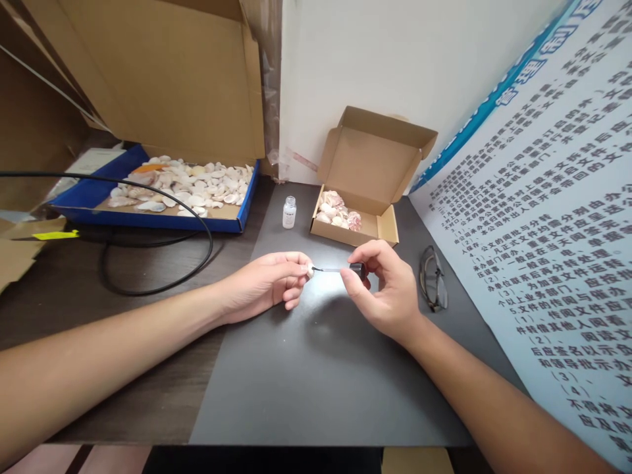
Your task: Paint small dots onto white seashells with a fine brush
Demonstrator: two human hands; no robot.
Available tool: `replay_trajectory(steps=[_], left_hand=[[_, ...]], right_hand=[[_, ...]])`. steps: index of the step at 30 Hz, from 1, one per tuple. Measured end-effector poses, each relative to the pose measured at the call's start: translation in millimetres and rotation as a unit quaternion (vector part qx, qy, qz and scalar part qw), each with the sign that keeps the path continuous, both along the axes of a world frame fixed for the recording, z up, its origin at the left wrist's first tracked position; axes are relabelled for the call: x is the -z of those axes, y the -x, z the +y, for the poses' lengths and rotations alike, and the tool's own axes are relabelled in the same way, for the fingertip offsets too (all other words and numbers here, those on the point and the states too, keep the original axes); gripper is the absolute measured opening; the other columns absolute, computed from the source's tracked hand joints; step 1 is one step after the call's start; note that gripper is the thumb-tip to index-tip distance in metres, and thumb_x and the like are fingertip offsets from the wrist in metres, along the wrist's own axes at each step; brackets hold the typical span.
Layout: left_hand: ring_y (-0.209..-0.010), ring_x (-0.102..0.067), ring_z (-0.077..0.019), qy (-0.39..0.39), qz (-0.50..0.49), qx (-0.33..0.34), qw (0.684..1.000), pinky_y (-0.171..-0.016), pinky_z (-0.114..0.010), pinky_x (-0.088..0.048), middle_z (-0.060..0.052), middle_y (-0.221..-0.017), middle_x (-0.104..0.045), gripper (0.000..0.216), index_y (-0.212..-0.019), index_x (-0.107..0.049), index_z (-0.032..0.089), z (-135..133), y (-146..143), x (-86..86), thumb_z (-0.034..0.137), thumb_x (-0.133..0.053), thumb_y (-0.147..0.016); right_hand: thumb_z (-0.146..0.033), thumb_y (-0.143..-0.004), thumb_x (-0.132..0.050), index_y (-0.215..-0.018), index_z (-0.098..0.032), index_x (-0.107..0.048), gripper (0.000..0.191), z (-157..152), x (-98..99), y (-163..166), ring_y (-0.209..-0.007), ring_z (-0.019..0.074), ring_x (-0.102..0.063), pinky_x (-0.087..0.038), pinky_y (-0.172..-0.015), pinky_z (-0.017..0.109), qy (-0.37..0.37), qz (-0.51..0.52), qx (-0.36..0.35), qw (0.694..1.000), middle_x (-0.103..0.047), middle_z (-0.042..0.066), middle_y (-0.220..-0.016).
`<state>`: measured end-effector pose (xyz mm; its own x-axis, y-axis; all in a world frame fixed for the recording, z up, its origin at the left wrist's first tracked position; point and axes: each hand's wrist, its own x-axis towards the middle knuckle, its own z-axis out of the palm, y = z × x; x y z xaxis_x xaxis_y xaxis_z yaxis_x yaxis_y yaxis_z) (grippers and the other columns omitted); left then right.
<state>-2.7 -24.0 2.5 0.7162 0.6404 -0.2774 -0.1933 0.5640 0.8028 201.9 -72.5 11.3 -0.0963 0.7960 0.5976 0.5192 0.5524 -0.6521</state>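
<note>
Between the thumb and fingers of my left hand [276,280] is a small whitish shell [310,270], mostly covered by the fingertips. My right hand [385,286] pinches the black cap of a thin brush [356,270]. The brush's dark tip points left and meets the shell, or sits right at it. Beyond the hands stands a small clear glass bottle [289,214], upright and without a cap, with a label on its side. To its right, a small open cardboard box [340,235] holds several white and pinkish shells [336,209].
A blue-sided box [207,224] full of white shells stands at the back left. A black cable [210,243] loops across the dark wooden desk. Folded glasses [433,280] lie right of my right hand. A printed poster [543,197] borders the grey mat [276,395].
</note>
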Motion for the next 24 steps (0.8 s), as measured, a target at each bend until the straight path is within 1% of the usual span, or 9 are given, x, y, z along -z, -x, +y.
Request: replay_trajectory(steps=[4, 8, 13, 18, 22, 24], left_hand=[[-0.053, -0.041, -0.0070, -0.013, -0.001, 0.007, 1.000, -0.050, -0.018, -0.041, 0.003, -0.062, -0.046, 0.008, -0.082, -0.060, 0.014, 0.0, 1.2, 1.4, 0.019, -0.065, -0.085], [-0.052, -0.040, -0.0066, -0.035, 0.010, 0.010, 0.999, -0.051, -0.019, -0.041, 0.005, -0.061, -0.045, 0.011, -0.083, -0.058, 0.015, -0.5, 1.5, 3.6, 0.021, -0.067, -0.085], [-0.052, -0.039, -0.0063, -0.042, 0.008, 0.013, 0.999, -0.051, -0.019, -0.041, 0.005, -0.062, -0.045, 0.012, -0.082, -0.056, 0.016, -1.5, 0.5, 3.0, 0.021, -0.067, -0.085], [-0.052, -0.039, -0.0064, -0.045, 0.010, 0.014, 0.999, -0.051, -0.019, -0.040, 0.006, -0.061, -0.043, 0.013, -0.083, -0.055, 0.016, -1.8, 0.5, 2.5, 0.022, -0.066, -0.086], [-0.052, -0.039, -0.0064, -0.049, 0.013, 0.019, 0.999, -0.051, -0.019, -0.041, 0.006, -0.061, -0.044, 0.013, -0.084, -0.055, 0.016, -1.8, 1.0, 2.4, 0.022, -0.066, -0.086], [-0.053, -0.039, -0.0063, -0.053, 0.016, 0.020, 0.998, -0.052, -0.019, -0.041, 0.006, -0.061, -0.044, 0.014, -0.084, -0.055, 0.016, -1.8, 1.1, 2.2, 0.023, -0.067, -0.086]], right_hand=[[-0.020, -0.083, -0.067, -0.089, -0.024, -0.053, 0.015, -0.4, 0.3, -0.9, -0.053, 0.0095, -0.045, -0.042, -0.046, 0.025, -0.017, 0.013, -0.007, 1.000, -0.052, -0.004, -0.072], [-0.019, -0.082, -0.067, -0.088, -0.024, -0.053, 0.017, -0.1, -0.5, -0.6, -0.053, 0.0095, -0.045, -0.040, -0.045, 0.025, 0.001, 0.011, -0.009, 1.000, -0.051, -0.004, -0.072], [-0.018, -0.082, -0.067, -0.088, -0.024, -0.052, 0.017, -1.2, -0.9, 0.3, -0.052, 0.0089, -0.044, -0.041, -0.047, 0.025, -0.003, 0.012, -0.031, 0.999, -0.051, -0.005, -0.072], [-0.018, -0.082, -0.067, -0.088, -0.024, -0.052, 0.017, -1.5, 0.0, 0.6, -0.051, 0.0083, -0.044, -0.040, -0.046, 0.024, 0.006, 0.007, -0.010, 1.000, -0.051, -0.005, -0.072], [-0.019, -0.082, -0.068, -0.088, -0.023, -0.053, 0.017, -0.2, -0.1, 0.9, -0.051, 0.0080, -0.044, -0.040, -0.047, 0.024, 0.003, 0.002, -0.020, 1.000, -0.050, -0.005, -0.071], [-0.018, -0.082, -0.068, -0.087, -0.023, -0.053, 0.016, 0.3, -0.3, 0.8, -0.051, 0.0078, -0.043, -0.040, -0.048, 0.024, 0.003, -0.006, -0.005, 1.000, -0.050, -0.006, -0.071]])
